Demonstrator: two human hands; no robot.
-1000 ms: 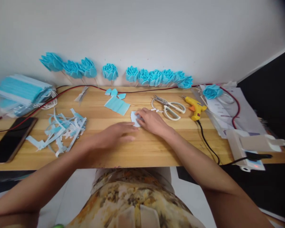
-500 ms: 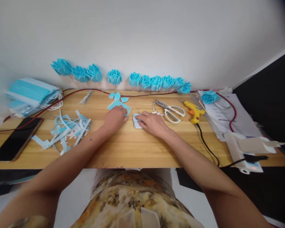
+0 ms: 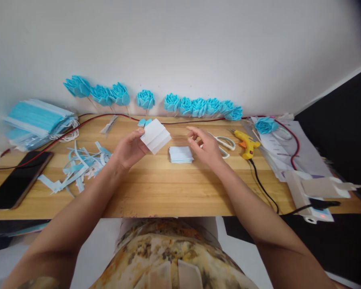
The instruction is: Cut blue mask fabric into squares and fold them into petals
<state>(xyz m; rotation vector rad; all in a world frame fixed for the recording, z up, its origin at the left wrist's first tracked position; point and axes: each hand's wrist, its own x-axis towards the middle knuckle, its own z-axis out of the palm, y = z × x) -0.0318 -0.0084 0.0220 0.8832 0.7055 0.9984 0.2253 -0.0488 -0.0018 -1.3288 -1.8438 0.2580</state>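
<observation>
My left hand [image 3: 131, 147] grips a creased white fabric piece [image 3: 155, 136] by its left edge, lifted above the table. Behind it, small blue cut petals [image 3: 145, 122] partly show. My right hand [image 3: 205, 145] is raised, fingers curved and apart, with nothing in them. Below and left of it lies a neat stack of pale fabric squares [image 3: 181, 154]. White-handled scissors [image 3: 228, 142] lie partly hidden behind my right hand.
Blue fabric flowers [image 3: 145, 99] line the wall. A yellow glue gun [image 3: 246, 143] and power strip [image 3: 308, 196] are at right. Cut strips [image 3: 82, 164], a phone [image 3: 19, 178] and blue face masks [image 3: 40, 120] occupy the left. A red cable [image 3: 108, 115] runs along the back.
My left hand has picked up the fabric piece from the table and turned its white side up. My right hand has left the stack, moving right and upward.
</observation>
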